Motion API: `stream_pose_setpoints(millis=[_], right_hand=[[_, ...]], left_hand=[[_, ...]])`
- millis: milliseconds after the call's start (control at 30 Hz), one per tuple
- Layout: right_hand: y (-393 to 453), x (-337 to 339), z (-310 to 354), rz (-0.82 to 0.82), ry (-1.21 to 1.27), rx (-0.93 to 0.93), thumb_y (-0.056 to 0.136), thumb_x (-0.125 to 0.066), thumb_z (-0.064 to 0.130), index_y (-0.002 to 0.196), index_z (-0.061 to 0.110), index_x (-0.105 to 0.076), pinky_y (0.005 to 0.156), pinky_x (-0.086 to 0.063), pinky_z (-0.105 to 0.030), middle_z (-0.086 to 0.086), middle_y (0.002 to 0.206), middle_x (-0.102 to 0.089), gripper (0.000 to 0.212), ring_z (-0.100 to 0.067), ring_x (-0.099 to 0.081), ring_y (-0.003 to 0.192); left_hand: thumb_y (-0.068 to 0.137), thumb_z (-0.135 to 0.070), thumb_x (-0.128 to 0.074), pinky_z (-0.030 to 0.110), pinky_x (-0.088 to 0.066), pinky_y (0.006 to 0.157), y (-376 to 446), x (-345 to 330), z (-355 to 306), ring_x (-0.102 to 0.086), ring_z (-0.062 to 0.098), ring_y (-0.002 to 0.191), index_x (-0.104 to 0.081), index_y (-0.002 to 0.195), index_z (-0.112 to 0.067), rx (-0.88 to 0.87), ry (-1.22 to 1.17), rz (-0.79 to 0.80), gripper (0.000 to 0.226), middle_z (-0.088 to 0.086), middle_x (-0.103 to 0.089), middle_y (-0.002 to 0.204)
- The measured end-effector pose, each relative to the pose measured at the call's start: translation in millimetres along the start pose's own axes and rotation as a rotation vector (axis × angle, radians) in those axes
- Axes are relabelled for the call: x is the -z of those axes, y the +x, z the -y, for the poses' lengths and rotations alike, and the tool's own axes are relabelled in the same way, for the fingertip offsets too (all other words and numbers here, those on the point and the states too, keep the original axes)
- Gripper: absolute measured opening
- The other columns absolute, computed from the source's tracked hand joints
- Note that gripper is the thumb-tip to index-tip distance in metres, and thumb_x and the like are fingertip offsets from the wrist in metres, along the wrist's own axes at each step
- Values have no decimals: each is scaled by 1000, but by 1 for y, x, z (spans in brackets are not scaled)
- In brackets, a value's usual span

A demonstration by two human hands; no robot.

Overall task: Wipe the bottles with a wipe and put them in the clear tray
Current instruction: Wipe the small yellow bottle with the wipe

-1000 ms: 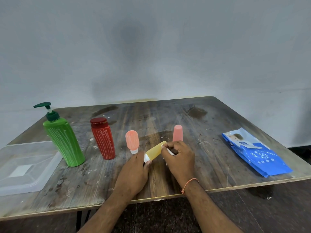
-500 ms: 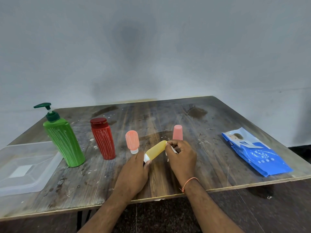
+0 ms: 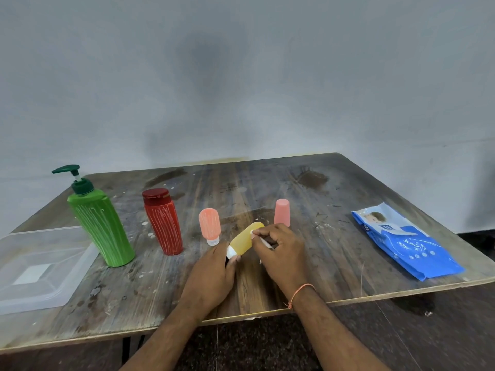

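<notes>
My left hand (image 3: pixel 213 271) grips the white cap end of a small yellow bottle (image 3: pixel 244 239), held tilted above the table. My right hand (image 3: pixel 280 249) pinches a small white wipe (image 3: pixel 264 242) against the bottle's upper side. A green pump bottle (image 3: pixel 100 223), a red bottle (image 3: pixel 163 222), an orange-pink small bottle (image 3: pixel 209 223) and a pink small bottle (image 3: pixel 281 211) stand upright on the wooden table (image 3: pixel 267 188). The clear tray (image 3: pixel 67 266) sits at the table's left edge with nothing in it.
A blue pack of wipes (image 3: pixel 407 242) lies at the table's right front corner. A grey wall rises behind the table. The table's front edge runs just below my wrists, with dark floor beneath.
My right hand has slid the wipe along the yellow bottle toward its upper end. The left hand keeps the same hold on the cap end.
</notes>
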State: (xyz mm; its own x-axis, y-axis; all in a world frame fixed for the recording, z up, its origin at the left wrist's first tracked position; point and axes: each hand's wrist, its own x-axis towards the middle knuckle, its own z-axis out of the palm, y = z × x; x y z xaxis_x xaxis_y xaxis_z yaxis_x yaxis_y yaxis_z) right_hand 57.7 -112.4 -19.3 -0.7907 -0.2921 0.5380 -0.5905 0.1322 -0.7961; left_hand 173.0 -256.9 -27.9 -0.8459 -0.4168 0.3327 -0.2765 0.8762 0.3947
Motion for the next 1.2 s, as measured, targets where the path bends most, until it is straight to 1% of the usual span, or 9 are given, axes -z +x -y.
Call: stream_pose_setpoints(millis=[200, 333, 500, 600, 700, 800, 933, 1067, 1200], right_hand=[[-1, -1, 0, -37, -61, -41, 93, -80, 26, 94, 27, -79, 71, -52, -15, 18, 93, -68, 2, -3, -67, 86], [-2, 1, 2, 32, -64, 35, 95, -79, 30, 101, 29, -81, 79, -59, -21, 20, 102, -69, 6, -5, -70, 95], [-5, -1, 4, 49, -116, 46, 89, -80, 26, 93, 28, -81, 75, -58, -22, 20, 96, -69, 5, -5, -68, 88], [-3, 1, 4, -13, -102, 7, 95, -79, 25, 101, 25, -81, 79, -58, -19, 19, 100, -68, 7, -1, -67, 93], [-5, 4, 8, 47, -70, 73, 94, -81, 24, 101, 24, -83, 78, -56, -15, 20, 101, -70, 7, -3, -69, 95], [-6, 4, 9, 78, -83, 60, 91, -82, 23, 96, 26, -83, 76, -55, -14, 20, 97, -70, 7, -3, -69, 92], [-3, 1, 4, -23, -97, 3, 92, -80, 22, 96, 24, -80, 75, -56, -18, 19, 96, -67, 4, -3, -67, 89], [-3, 2, 6, 21, -86, 47, 93, -80, 23, 97, 23, -81, 76, -54, -13, 18, 98, -69, 4, -5, -68, 90], [-3, 1, 5, -8, -109, -40, 89, -80, 24, 90, 26, -80, 71, -48, -8, 20, 91, -67, 2, -2, -65, 89]], left_hand=[[108, -48, -43, 31, -50, 71, 0, 0, 1, -56, 5, 80, -49, 108, -35, -10, -18, 3, 14, -13, -59, 93], [108, -48, -43, 29, -50, 72, 1, 1, 1, -57, 5, 80, -49, 107, -35, 11, -43, 6, 14, -16, -58, 91], [108, -48, -44, 26, -49, 68, 1, 2, 2, -58, 5, 78, -50, 106, -35, 36, -61, 13, 15, -16, -59, 88], [108, -48, -44, 22, -41, 63, 1, 3, -1, -58, 4, 76, -51, 104, -34, 35, -65, 16, 16, -16, -59, 85], [109, -49, -41, 21, -35, 61, 1, 5, -2, -56, 4, 75, -50, 98, -33, 45, -58, 28, 21, -15, -57, 82], [109, -51, -38, 24, -36, 60, 1, 7, -3, -55, 5, 73, -49, 95, -33, 35, -37, 26, 25, -13, -56, 80], [109, -52, -36, 22, -34, 59, 0, 7, -4, -56, 5, 72, -49, 97, -32, 42, -5, 41, 27, -13, -56, 81], [110, -51, -36, 19, -33, 60, 0, 8, -7, -56, 5, 74, -48, 97, -33, 64, -16, 49, 25, -14, -56, 82], [109, -52, -35, 20, -35, 60, 0, 8, -7, -56, 4, 74, -48, 99, -33, 59, 6, 45, 26, -15, -56, 83]])
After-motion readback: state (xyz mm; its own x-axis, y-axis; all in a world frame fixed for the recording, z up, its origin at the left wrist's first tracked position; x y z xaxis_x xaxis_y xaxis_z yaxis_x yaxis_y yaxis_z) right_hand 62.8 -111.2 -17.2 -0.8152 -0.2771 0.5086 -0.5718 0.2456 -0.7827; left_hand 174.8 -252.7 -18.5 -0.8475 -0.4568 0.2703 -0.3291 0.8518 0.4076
